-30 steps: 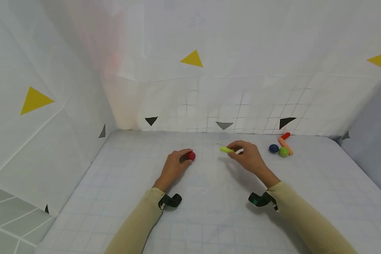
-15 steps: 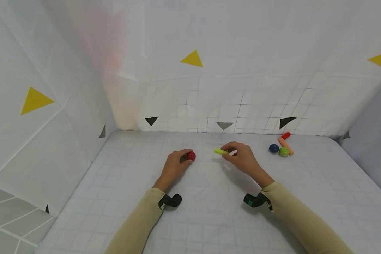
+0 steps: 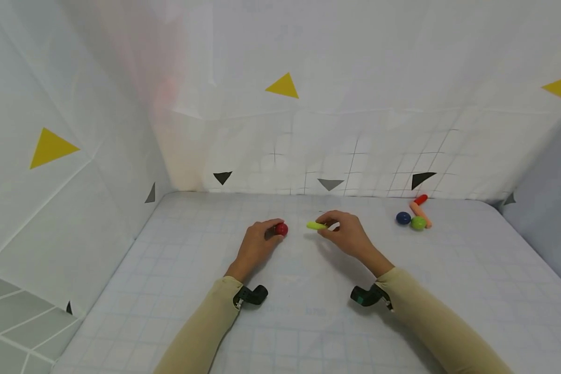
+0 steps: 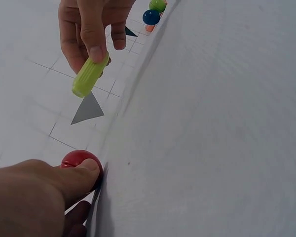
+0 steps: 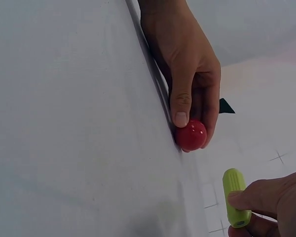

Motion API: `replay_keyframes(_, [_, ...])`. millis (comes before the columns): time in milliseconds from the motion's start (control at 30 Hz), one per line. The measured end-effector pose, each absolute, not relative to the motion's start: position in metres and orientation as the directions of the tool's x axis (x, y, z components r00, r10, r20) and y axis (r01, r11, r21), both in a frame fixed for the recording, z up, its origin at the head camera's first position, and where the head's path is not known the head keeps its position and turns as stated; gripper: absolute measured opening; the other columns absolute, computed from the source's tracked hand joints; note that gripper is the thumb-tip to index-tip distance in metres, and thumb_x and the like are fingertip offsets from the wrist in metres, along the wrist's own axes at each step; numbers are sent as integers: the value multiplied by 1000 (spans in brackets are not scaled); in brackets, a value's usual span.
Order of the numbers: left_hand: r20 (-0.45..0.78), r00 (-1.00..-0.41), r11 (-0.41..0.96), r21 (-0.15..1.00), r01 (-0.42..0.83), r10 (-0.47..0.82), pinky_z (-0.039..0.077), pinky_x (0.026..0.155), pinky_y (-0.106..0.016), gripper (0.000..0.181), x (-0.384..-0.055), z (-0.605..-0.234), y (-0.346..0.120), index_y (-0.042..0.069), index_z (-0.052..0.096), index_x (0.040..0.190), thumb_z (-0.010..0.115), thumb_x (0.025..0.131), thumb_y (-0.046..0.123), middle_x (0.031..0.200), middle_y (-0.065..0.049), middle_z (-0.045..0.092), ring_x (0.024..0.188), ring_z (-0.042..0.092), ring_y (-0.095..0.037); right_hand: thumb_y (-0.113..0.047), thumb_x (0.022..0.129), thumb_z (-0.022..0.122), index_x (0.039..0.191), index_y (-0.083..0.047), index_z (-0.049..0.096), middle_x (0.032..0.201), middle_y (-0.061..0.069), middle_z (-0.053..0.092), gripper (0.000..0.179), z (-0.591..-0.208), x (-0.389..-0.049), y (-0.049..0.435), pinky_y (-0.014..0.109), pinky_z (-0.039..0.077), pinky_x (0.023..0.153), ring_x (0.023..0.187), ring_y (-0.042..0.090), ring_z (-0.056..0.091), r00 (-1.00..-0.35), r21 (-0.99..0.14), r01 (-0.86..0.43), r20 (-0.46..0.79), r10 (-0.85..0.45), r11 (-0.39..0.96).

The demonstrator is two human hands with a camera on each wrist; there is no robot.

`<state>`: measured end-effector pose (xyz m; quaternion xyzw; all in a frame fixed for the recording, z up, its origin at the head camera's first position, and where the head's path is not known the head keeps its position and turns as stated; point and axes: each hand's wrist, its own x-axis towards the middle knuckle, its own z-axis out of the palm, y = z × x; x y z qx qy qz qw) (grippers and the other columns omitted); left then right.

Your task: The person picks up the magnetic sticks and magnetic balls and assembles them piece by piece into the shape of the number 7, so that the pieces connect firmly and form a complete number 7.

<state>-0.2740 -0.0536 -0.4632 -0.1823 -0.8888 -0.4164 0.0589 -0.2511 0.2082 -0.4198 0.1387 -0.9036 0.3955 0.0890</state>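
Observation:
My left hand [image 3: 254,245] pinches a glossy red ball [image 3: 282,229] between thumb and fingers, low at the white table surface. The right wrist view shows the ball [image 5: 192,136] with the thumb on one side and fingers round the other. To its right, my right hand [image 3: 349,236] holds a short yellow-green ridged peg [image 3: 314,225] by one end, raised above the table. The peg's free end points left toward the ball, with a small gap between them. In the left wrist view, ridges run along the peg [image 4: 88,76].
At the back right lie a dark blue ball [image 3: 403,218], a green ball [image 3: 418,223], a peach-coloured stick [image 3: 417,211] and a red stick [image 3: 421,199] in line with it. White sheet walls [image 3: 243,140] rise behind the table [image 3: 280,337] and on both sides.
My right hand has moved left with the yellow-green peg, closing much of the distance to the red ball. The left hand and the ball have stayed in place.

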Motion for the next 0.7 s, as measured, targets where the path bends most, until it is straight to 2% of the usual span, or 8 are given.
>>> replay_keyframes(700, [237, -934, 601, 716, 354, 268, 47, 103, -43, 44, -274, -463, -53, 17, 69, 138, 79, 95, 16, 128, -4, 69, 116, 59, -24, -5, 91, 80, 109, -8, 77, 107, 2, 73, 18, -429, -258, 188, 38, 58, 78, 97, 22, 66, -929, -682, -370, 281, -242, 631])
